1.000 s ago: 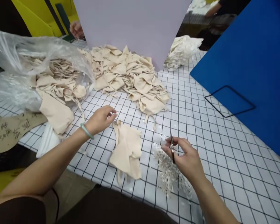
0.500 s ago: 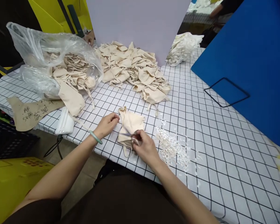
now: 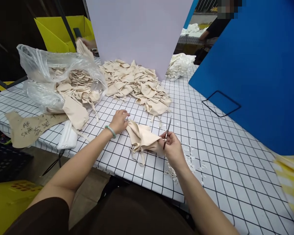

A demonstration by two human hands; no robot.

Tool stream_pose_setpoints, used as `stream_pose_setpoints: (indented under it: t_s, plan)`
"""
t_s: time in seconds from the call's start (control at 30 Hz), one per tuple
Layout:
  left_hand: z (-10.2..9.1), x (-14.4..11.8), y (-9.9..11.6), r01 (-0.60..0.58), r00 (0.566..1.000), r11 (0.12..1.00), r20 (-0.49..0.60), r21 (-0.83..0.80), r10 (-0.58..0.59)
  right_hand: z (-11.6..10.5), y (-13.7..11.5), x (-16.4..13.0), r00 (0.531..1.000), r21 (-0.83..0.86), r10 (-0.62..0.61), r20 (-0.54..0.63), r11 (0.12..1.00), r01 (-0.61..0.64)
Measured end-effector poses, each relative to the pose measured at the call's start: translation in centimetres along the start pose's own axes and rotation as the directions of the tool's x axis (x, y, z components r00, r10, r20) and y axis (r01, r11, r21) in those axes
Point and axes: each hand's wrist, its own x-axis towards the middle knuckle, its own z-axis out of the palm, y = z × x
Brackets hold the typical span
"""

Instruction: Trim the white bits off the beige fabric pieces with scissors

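Pinching one end of a beige fabric piece (image 3: 143,138) against the checked surface (image 3: 210,137), the left hand (image 3: 120,120) keeps its grip narrow on the cloth. The right hand (image 3: 172,148) holds the other end and, in the same closed grip, a pair of small scissors (image 3: 167,132) with the blades pointing up. The piece lies near the front edge of the surface, between the two hands. White trimmings (image 3: 186,161) are scattered just beside the right hand. Toward the far edge sits a pile of beige pieces (image 3: 137,83); at the left edge, a clear plastic bag (image 3: 51,75) holds more.
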Motion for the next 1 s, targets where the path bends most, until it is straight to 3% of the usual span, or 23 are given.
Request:
stream_pose_setpoints:
  t_s: [0.1,0.17,0.23,0.43,0.5,0.6,0.7,0.77,0.87,0.93,1.0]
  plan:
    - [-0.6,-3.3,2.0,-0.026,0.998,0.999,0.061,-0.036,0.028,-0.1,-0.6,0.6,1.0,0.036,-0.003,0.011,0.999,0.003]
    - [-0.2,-6.0,3.3,-0.033,0.986,0.997,0.161,-0.07,0.044,0.2,-1.2,1.0,1.0,0.058,-0.008,0.019,0.998,0.007]
    - [0.5,-8.0,4.2,-0.01,0.983,0.994,0.18,-0.112,0.031,0.6,-1.8,1.2,0.999,0.08,-0.018,0.036,0.997,0.015]
    - [1.9,-9.2,6.0,-0.006,0.997,0.978,-0.078,-0.208,-0.011,2.2,-4.2,1.3,0.991,0.18,-0.093,0.1,0.981,0.074]
    - [1.9,-9.0,6.7,-0.027,0.982,0.935,-0.184,-0.354,-0.041,2.8,-5.2,1.2,0.987,0.205,-0.115,0.109,0.974,0.091]
    - [1.5,-8.8,7.2,-0.06,0.982,0.788,-0.177,-0.613,-0.063,3.4,-6.4,1.3,0.977,0.234,-0.126,0.173,0.969,0.084]
    - [-0.1,-9.0,7.0,0.007,0.999,0.673,-0.028,-0.739,-0.041,3.3,-6.7,2.2,0.964,0.166,-0.135,0.23,0.981,0.098]
    - [-1.6,-9.4,6.7,0.187,0.98,0.48,0.194,-0.857,-0.037,2.9,-6.1,3.0,0.97,0.048,-0.134,0.201,0.991,0.126]
    - [-3.5,-10.0,6.7,0.457,0.888,0.158,0.458,-0.876,-0.028,2.4,-4.6,3.5,0.982,-0.164,-0.15,0.113,0.972,0.168]
    - [-4.1,-10.3,6.9,0.491,0.871,0.082,0.489,-0.867,-0.044,2.4,-3.7,2.9,0.963,-0.187,-0.172,0.207,0.959,0.212]
    - [-4.3,-10.3,7.1,0.494,0.87,0.06,0.492,-0.868,-0.034,2.7,-3.2,1.6,0.888,-0.096,-0.165,0.43,0.969,0.226]
